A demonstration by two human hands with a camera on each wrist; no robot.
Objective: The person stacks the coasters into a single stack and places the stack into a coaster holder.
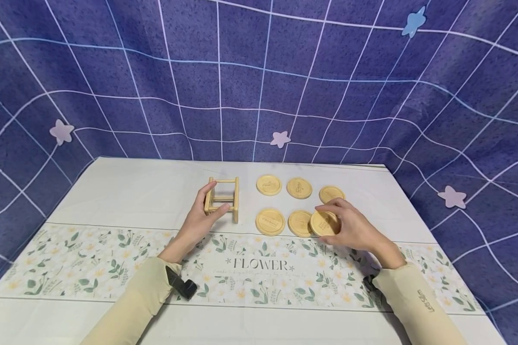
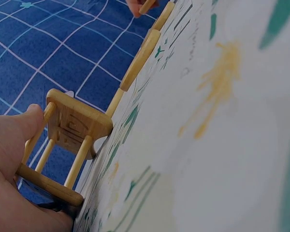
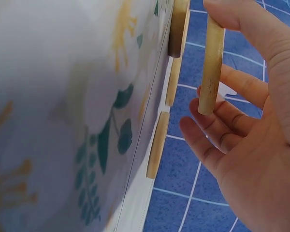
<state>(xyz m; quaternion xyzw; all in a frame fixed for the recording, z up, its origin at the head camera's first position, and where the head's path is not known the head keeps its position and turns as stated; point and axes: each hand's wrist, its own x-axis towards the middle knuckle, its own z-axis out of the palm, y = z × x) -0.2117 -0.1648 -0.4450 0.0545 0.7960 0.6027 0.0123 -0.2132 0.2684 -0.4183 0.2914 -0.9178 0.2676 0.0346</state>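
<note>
My left hand (image 1: 197, 221) grips a small wooden coaster holder (image 1: 236, 201), thumb on its near side and fingers round its left side. In the left wrist view, the holder's wooden end plate (image 2: 79, 116) has carved lettering, and round rods join it to the other end. My right hand (image 1: 357, 227) pinches a round wooden coaster (image 1: 323, 224) by its edge. The right wrist view shows this coaster (image 3: 212, 67) edge-on, raised off the table, between the thumb and fingers. In the head view it overlaps another coaster (image 1: 300, 223) lying flat.
Another front coaster (image 1: 270, 222) lies left of that one. Behind are three more: a left coaster (image 1: 269, 185), a middle coaster (image 1: 299, 188) and a right coaster (image 1: 331, 193), partly behind my right hand. A floral tablecloth (image 1: 259, 287) covers the table; a blue grid curtain (image 1: 241, 86) hangs behind.
</note>
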